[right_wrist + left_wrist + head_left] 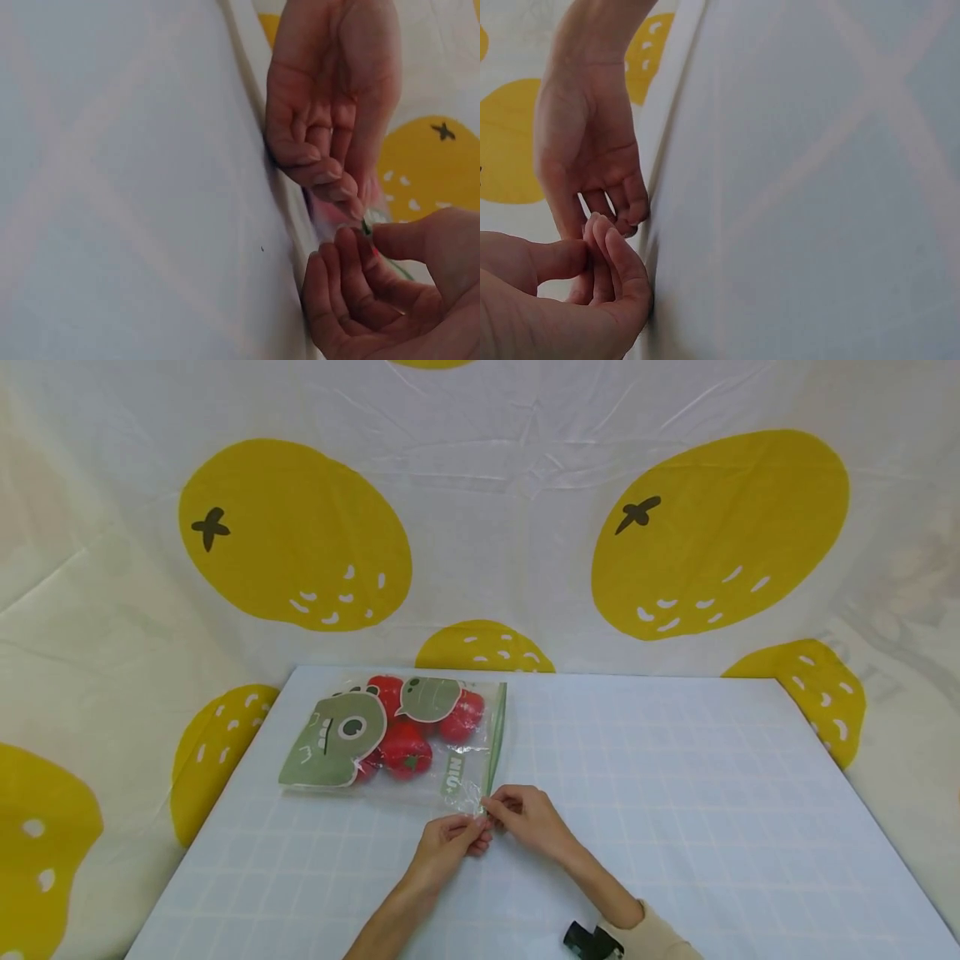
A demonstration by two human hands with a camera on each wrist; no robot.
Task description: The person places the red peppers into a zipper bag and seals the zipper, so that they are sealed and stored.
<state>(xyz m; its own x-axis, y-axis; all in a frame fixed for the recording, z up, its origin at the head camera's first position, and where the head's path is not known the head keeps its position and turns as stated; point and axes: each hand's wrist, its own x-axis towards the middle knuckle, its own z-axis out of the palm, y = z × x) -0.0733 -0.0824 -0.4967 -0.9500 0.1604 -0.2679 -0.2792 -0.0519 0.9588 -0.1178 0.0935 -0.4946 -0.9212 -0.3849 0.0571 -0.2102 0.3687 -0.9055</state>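
Observation:
A clear zip bag with green cartoon monster prints lies flat at the table's back left. Inside it are several red vegetables with a green stem end showing on one; they look like tomatoes or bell peppers. A green strip runs along the bag's right edge. At that edge's near corner my left hand pinches the bag between thumb and fingertips. My right hand pinches the same edge just beyond, its thumb against the index finger. In the right wrist view a bit of the green strip shows between the fingertips.
The table has a pale blue checked cover. Behind and beside it hangs a white cloth printed with yellow fruit. A small black device sits at my right sleeve, near the front edge of the view.

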